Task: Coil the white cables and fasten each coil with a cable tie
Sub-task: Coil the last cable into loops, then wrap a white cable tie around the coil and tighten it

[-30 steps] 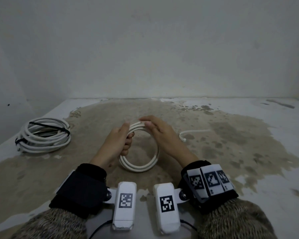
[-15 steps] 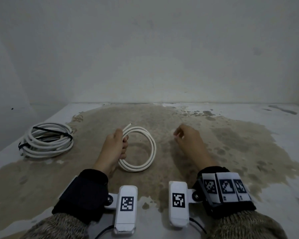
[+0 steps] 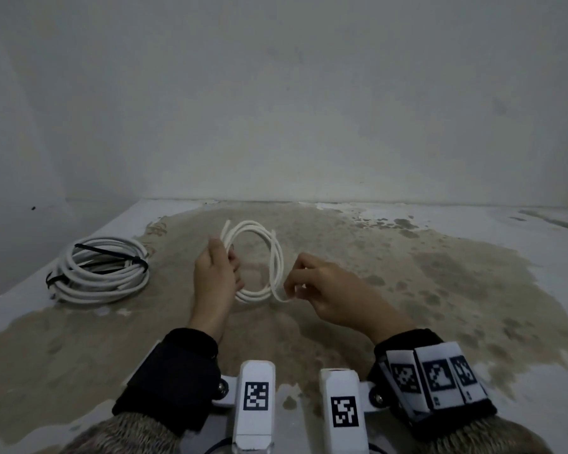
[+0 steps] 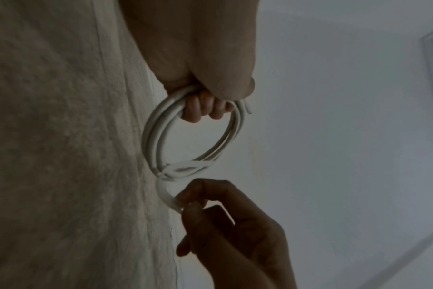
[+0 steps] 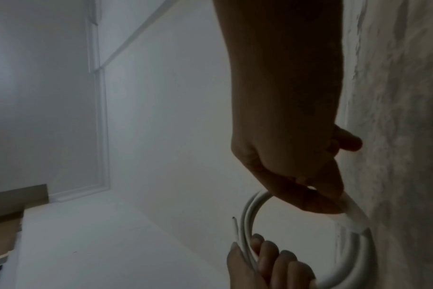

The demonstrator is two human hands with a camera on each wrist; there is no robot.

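— What's moved since half a second ago?

— My right hand (image 3: 333, 291) was hanging free, off to the right of the coil; now it has come in and taken the loose end of the cable. The coil itself has been lifted and turned more upright, and my view has dipped a little.

— How are your hands set?

— My left hand (image 3: 214, 276) has its fingers curled round one side of the white cable coil (image 3: 259, 260), gripping several turns together; the left wrist view shows the fingertips (image 4: 200, 108) wrapped through the ring, with one cut end poking out beside them. My right hand pinches the loose end (image 3: 281, 298) between thumb and forefinger, just below the coil's right side (the other fingers are loosely bent, holding nothing).

— Where is the coil?

— Held in front of me above the stained floor (image 3: 440, 290); I can't tell whether its lower edge touches the surface.

— Anything else down there?

— A second coil of white cable (image 3: 102, 273) lies on the floor well to the left, near the wall, with black cable ties (image 3: 109, 252) across it.
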